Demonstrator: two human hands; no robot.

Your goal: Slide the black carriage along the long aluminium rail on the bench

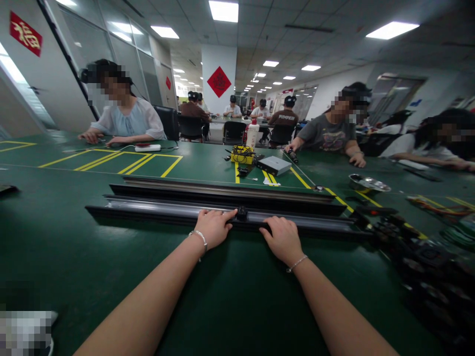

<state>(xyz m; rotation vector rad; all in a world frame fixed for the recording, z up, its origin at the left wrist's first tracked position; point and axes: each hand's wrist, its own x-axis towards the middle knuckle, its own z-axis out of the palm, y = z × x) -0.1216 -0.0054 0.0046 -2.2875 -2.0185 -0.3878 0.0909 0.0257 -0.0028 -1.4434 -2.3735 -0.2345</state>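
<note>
A small black block (241,213) sits in the trough of the nearest black channel profile (159,207), a little right of the profile's mid-length. The profile lies lengthwise across the worktop (122,277), its grey inner face turned upward.

The left hand (214,228) rests on the near edge of the profile, index finger extended to the left side of the block and apparently touching it. The right hand (284,239) rests on the near edge to the right of the block, apart from it, fingers bent over the edge. The two hands are apart from each other. Whether either is clamped on the profile cannot be told.

Progress, as judged from this view: the block is in the trough, and contact with it appears to be under way. Whether it is fixed or only laid in place cannot be determined. Only one such block can be made out in the trough; the work therefore seems to be at an early or middle stage. What remains cannot be established.

Two further dark profiles (222,194) lie just behind, roughly parallel. Near the right end is a blurred heap of black parts (426,267), not individually identifiable. Beyond the profiles stand a metal bowl (369,183), a silver-grey box (275,165) and a yellow container (242,155) with black cables. Co-workers sit at the far side.
</note>
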